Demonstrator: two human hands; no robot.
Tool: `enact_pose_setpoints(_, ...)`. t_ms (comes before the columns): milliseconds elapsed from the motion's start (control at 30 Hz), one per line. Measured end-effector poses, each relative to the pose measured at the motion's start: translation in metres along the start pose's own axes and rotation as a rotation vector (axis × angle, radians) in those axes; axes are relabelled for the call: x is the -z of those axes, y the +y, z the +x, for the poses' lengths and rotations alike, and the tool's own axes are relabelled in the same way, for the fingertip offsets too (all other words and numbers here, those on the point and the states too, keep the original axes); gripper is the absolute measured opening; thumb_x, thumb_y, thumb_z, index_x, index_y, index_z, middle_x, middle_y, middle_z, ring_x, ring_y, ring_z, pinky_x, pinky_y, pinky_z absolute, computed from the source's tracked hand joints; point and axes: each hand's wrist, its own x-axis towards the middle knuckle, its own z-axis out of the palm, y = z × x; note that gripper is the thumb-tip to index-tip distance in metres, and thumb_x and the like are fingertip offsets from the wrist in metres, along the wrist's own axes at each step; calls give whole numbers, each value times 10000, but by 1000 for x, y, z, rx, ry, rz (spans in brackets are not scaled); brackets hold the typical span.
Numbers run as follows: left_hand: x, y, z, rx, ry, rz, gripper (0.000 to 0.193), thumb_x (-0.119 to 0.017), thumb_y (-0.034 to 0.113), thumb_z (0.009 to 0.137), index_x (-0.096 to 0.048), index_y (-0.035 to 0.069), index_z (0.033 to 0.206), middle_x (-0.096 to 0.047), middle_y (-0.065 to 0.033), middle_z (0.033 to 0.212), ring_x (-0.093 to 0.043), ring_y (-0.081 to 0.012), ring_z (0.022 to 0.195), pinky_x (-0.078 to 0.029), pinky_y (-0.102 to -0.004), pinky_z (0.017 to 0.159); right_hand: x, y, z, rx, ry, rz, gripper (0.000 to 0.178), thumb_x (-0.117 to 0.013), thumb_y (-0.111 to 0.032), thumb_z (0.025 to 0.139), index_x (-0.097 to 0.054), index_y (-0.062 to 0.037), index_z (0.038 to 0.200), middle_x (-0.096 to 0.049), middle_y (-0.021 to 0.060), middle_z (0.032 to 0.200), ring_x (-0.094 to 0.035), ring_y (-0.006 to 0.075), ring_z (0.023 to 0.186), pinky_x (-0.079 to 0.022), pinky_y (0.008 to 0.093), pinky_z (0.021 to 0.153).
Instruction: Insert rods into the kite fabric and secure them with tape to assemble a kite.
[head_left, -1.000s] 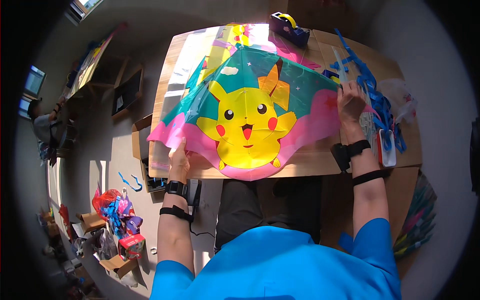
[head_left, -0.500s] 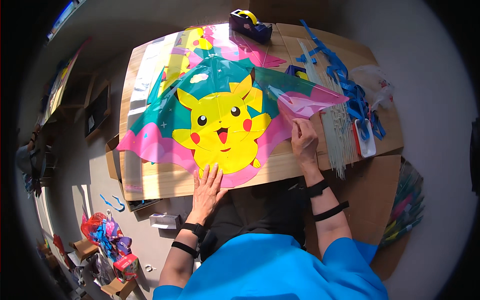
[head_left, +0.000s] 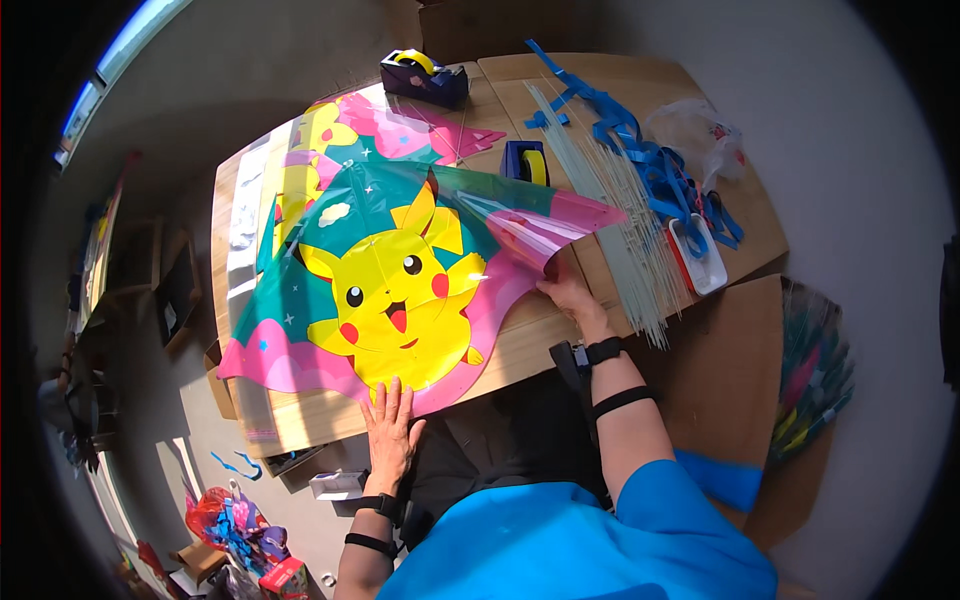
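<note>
A thin plastic kite sail (head_left: 345, 215), green and pink with a large yellow cartoon figure, is spread over the wooden table. My left hand (head_left: 392, 430) lies flat at its near edge, fingers stretched out over the pink border and the figure's foot. At the right side of the sail, my right hand (head_left: 573, 298) pinches the pink edge below the wing, its fingertips partly hidden by the curling film. The right wing arches up there, its tip reaching over a bundle of thin pale sticks (head_left: 610, 220).
Purple tape dispensers stand at the back (head_left: 425, 85) and beside the wing (head_left: 524, 163). More printed sails (head_left: 395, 125) lie beneath. Blue ribbon (head_left: 655, 165), a clear plastic bag (head_left: 700, 135) and a white tray (head_left: 703, 262) occupy the right. Cardboard (head_left: 735, 350) adjoins the table.
The view has swung, moving the table leftward in the picture. My right hand now grips the sail's edge lower down. The right wing has shifted nearer, uncovering the second tape dispenser.
</note>
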Motion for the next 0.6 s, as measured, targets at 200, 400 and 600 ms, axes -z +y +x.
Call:
enact_pose_setpoints(200,2,6,13,-58,-32,-37,687,-674,278,821,-374,155,1427,-253,-80,1537,-162,-306,1436,-35,-570,1142,33,11,11,413,270,-677,599,-613,-16,767,-397,-41,1325,-525,210,1169,-585,419,916,-502,462,772)
enact_pose_setpoints(400,7,3,11,-53,-68,-58,731,-688,221,799,-346,143,1440,-227,-95,1546,-125,-318,1444,-25,-567,1144,-8,0,30,271,467,-724,430,-578,-195,836,-453,-29,1213,-498,183,1170,-581,395,949,-502,484,759)
enact_pose_setpoints(600,5,0,7,-39,-74,-32,739,-676,203,794,-331,153,1446,-222,-97,1549,-119,-325,1444,-22,-556,1148,-6,-26,60,-81,446,-774,328,-531,-207,877,-471,-75,1172,-527,183,1160,-609,380,955,-527,459,763)
